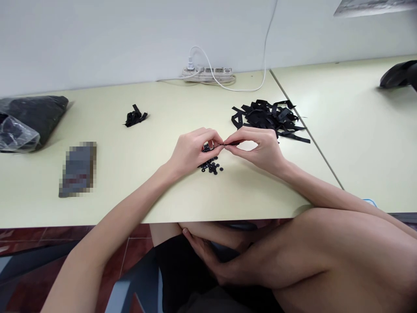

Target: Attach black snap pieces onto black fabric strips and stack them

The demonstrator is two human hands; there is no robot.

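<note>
My left hand [197,148] and my right hand [259,145] meet above the table, thumbs and forefingers pinched fingertip to fingertip. Between them is a short black fabric strip [235,143], its free part lying inside the curve of my right hand. A dark sliver shows at my left fingertips; whether a button is pinched there too is too small to tell. Several small round black buttons [213,167] lie loose beneath my left hand, which partly hides them. Just behind my right hand is a large heap of black strips [269,115].
A smaller bunch of black strips [135,116] lies at back left. Further left are a black plastic bag [42,115] and a blurred-out flat object [78,169]. A power strip [208,74] with a white cable [241,90] stands by the wall. A dark object [399,74] is far right.
</note>
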